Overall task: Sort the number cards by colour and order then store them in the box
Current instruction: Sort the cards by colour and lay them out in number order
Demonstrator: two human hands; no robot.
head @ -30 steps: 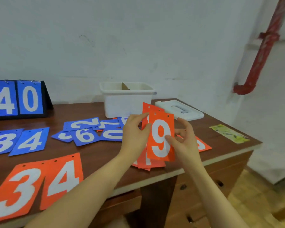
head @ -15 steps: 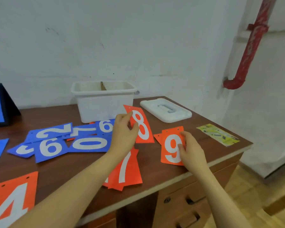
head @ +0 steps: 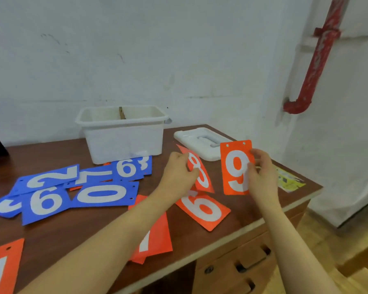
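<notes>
Left hand [head: 180, 170] pinches an orange 8 card [head: 200, 172], right hand [head: 261, 175] an upright orange 9 card [head: 235, 166].

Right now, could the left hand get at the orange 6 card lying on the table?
Probably yes, but not freely: the left hand holds the orange 8 card just above the orange 6 card, which lies uncovered, so it would have to set the 8 down first.

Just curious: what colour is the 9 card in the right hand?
Orange with a white numeral, seen in the head view.
</notes>
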